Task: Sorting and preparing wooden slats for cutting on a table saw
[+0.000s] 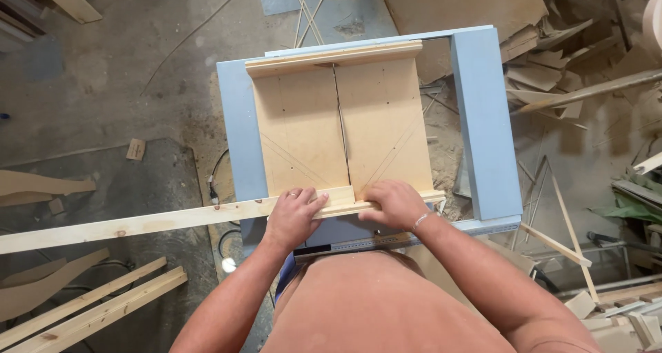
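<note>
A long pale wooden strip (pixel 138 222) lies across the near fence of a wooden crosscut sled (pixel 386 125) that sits on a blue table saw (pixel 483 118). My left hand (pixel 293 215) presses down on the strip just left of the sled's centre slot, a ring on one finger. My right hand (pixel 393 203), a bracelet at the wrist, grips the strip's short end and the sled's near fence just right of the slot. The strip runs far out to the left over the floor. A thin saw slot (pixel 340 125) splits the sled base.
Offcuts and board scraps (pixel 552 70) pile up right of the saw. Long wooden laths (pixel 89 311) and curved cut pieces (pixel 41 184) lie on the concrete floor at left. A cable (pixel 221 167) trails by the saw's left side.
</note>
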